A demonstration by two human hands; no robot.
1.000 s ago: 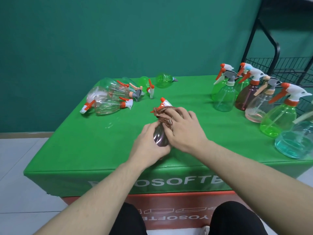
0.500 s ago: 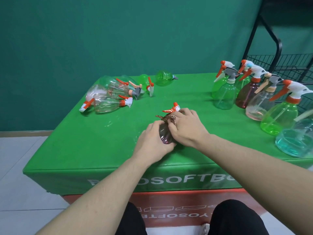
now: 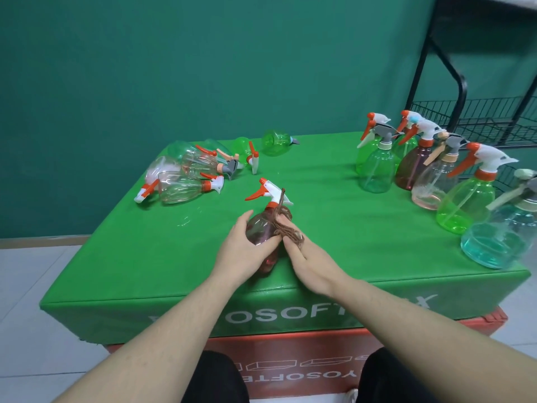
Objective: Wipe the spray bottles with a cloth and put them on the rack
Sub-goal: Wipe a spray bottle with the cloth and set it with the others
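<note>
**Ana:** Green cloth covers the table (image 3: 334, 228), with a teal wall behind and a black wire rack (image 3: 476, 117) off at the far right. Where is the bottle being worked on?

**Ben:** Near the front edge, in the middle. It is a brown-tinted clear plastic spray bottle with a white and orange trigger head (image 3: 263, 228), lying tilted with its base toward the person and its nozzle pointing away, so the long axis runs front to back. The left hand (image 3: 244, 254) curls round its body from the left and grips it.

**Ana:** And the other hand?

**Ben:** The right hand (image 3: 308, 260) presses a brown knitted cloth (image 3: 286, 228) against the bottle's right side, fingers bent over the cloth and pinching it. The rack lies to the right, so I judge the right hand is the nearer one for carrying the bottle across.

**Ana:** Other bottles?

**Ben:** A heap of clear and green ones lying at the far left (image 3: 189, 173), and a standing group at the right (image 3: 430, 173).

**Ana:** Any writing?

**Ben:** White letters on the table's front face, partly hidden by the arms: "OSOFT" reads clearly. Upside-down print on the red box (image 3: 290, 353) below is partly covered.
</note>
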